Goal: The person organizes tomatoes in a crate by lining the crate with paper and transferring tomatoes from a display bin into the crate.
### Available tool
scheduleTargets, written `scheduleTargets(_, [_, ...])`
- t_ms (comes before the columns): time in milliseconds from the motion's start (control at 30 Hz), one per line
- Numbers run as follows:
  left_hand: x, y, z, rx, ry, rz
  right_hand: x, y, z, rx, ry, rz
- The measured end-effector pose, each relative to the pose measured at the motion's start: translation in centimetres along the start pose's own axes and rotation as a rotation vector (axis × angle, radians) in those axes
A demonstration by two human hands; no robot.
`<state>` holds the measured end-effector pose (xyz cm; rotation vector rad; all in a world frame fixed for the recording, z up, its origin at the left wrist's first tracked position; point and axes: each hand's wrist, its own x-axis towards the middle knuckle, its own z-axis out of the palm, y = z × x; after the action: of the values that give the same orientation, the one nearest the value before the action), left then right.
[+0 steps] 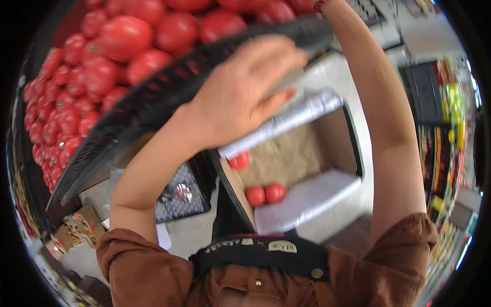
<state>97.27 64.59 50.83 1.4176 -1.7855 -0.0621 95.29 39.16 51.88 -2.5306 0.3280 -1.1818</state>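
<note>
My left hand (245, 84), blurred and seen from its back, is over the black slatted rim (165, 84) of a tomato display. Its thumb stands apart from the fingers; whether anything is in its grasp cannot be made out. My right hand is beyond the top edge of the view; only the forearm and a red bracelet (319, 5) at the wrist show. Many red tomatoes (126, 38) are heaped behind the rim. Below my left hand stands an open cardboard box (341, 142) with white flaps (307, 199). Inside it are a tomato (240, 160) and two more side by side (265, 194).
Left of the box, a dark crate (180, 195) holds something in clear wrapping. Torn cardboard boxes (78, 226) lie at the lower left. Stocked shelves (437, 153) line the right side, near a dark grey bin (424, 92). Pale flooring (341, 76) surrounds the box.
</note>
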Motion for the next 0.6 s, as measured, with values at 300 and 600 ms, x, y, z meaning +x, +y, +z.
scheduleTargets(300, [-19.4, 1.1, 22.9, 0.303, -1.368, -0.247, -47.8, -8.9, -1.5, -0.179, -1.671, 0.714])
scheduleTargets(600, [-26.0, -5.5, 30.2, 0.678, -1.567, -0.131, -52.7, -14.7, 1.1, -0.192, -1.543, 1.042])
